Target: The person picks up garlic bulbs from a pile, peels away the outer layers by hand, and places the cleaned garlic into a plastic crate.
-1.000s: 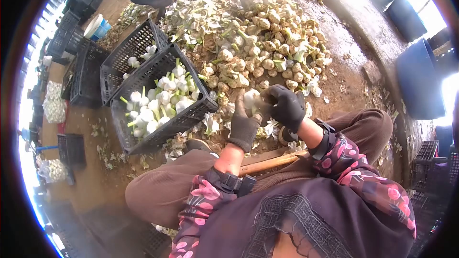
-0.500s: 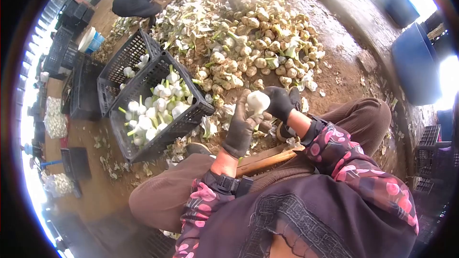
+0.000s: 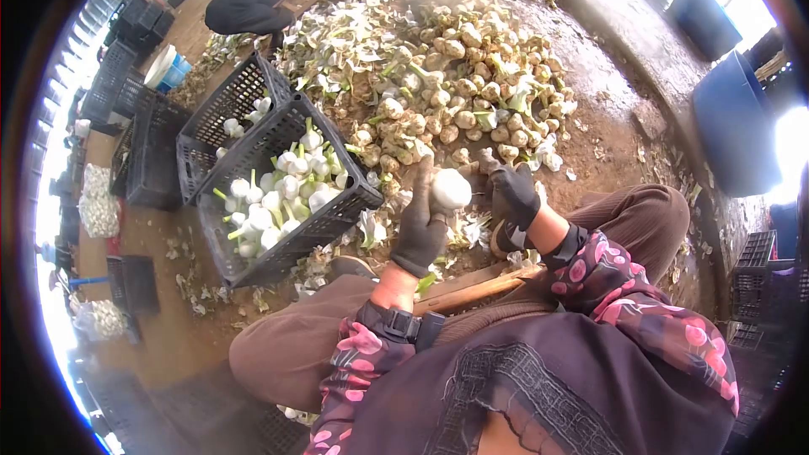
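Observation:
A peeled white garlic bulb (image 3: 451,190) is held in my left hand (image 3: 419,232), which wears a dark glove; the fingers wrap round the bulb's left side. To its right is my right hand (image 3: 512,194), also gloved, apart from the bulb, with its fingers curled; whether a small thing is in them cannot be made out. Beyond both hands lies a big heap of unpeeled garlic (image 3: 463,76) on the ground. On the left, a black crate (image 3: 295,244) holds many white bulbs with green stems (image 3: 282,198).
A second black crate (image 3: 227,109) stands behind the first. Another person (image 3: 253,4) squats at the upper left. A wooden piece (image 3: 480,289) lies between my legs. Blue tubs (image 3: 733,131) stand at the right, and stacked crates (image 3: 156,152) and bagged garlic (image 3: 99,202) at the left.
My right hand has moved a little away from the bulb, to the right. The bulb has turned in my left hand and sits slightly lower. A green-white scrap now shows below the left hand.

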Available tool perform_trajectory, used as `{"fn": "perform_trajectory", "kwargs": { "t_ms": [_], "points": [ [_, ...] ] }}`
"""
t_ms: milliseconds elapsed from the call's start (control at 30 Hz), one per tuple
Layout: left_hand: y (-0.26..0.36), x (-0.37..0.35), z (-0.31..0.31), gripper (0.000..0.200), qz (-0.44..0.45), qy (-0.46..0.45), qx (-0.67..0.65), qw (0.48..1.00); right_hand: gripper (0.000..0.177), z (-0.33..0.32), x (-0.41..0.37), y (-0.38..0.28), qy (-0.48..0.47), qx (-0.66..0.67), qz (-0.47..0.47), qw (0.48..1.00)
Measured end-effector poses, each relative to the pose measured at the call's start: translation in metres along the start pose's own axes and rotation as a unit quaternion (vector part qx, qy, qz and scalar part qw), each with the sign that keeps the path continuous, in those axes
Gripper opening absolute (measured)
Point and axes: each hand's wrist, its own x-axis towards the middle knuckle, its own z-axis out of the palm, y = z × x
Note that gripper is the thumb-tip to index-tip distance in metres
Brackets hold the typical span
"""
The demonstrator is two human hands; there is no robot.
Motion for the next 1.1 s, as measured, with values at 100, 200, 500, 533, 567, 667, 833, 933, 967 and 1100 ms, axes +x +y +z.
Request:
{"fn": "perform_trajectory", "kwargs": {
  "t_ms": [100, 200, 500, 533, 567, 667, 833, 933, 967, 1100],
  "points": [
    [0.017, -0.003, 0.004, 0.087, -0.042, 0.052, 0.173, 0.983, 0.058, 0.021, -0.008, 0.003, -0.073, 0.061, -0.08, 0.992],
    [0.015, -0.003, 0.003, 0.087, -0.061, 0.062, 0.227, 0.97, 0.054, 0.031, -0.007, 0.008, -0.092, -0.026, -0.157, 0.983],
    [0.009, 0.002, -0.007, 0.062, 0.04, 0.104, 0.325, 0.939, 0.043, 0.045, -0.008, -0.008, -0.192, -0.094, -0.054, 0.976],
    [0.01, 0.004, -0.008, 0.061, 0.081, 0.108, 0.325, 0.936, 0.033, 0.042, -0.007, -0.01, -0.183, -0.113, -0.08, 0.973],
    [0.008, 0.003, -0.009, 0.061, 0.077, 0.105, 0.324, 0.937, 0.03, 0.036, -0.007, -0.015, -0.164, -0.232, -0.121, 0.951],
    [-0.001, 0.003, -0.014, 0.061, 0.096, 0.123, 0.349, 0.924, 0.021, 0.005, 0.009, -0.016, -0.188, -0.236, -0.198, 0.933],
    [0.002, 0.002, -0.013, 0.058, 0.021, 0.116, 0.282, 0.952, 0.036, -0.025, 0.021, -0.016, -0.042, -0.755, 0.008, 0.655],
    [-0.026, -0.006, -0.009, 0.052, -0.055, 0.17, 0.144, 0.973, 0.042, -0.017, 0.02, 0.003, -0.063, -0.63, -0.024, 0.774],
    [-0.041, -0.009, -0.011, 0.049, -0.085, 0.171, 0.03, 0.981, 0.043, -0.021, 0.025, 0.015, -0.116, -0.499, -0.082, 0.855],
    [-0.033, 0.002, -0.05, 0.031, -0.112, 0.321, -0.052, 0.939, 0.036, -0.019, 0.04, 0.033, -0.119, -0.816, 0.111, 0.555]
  ]
}}
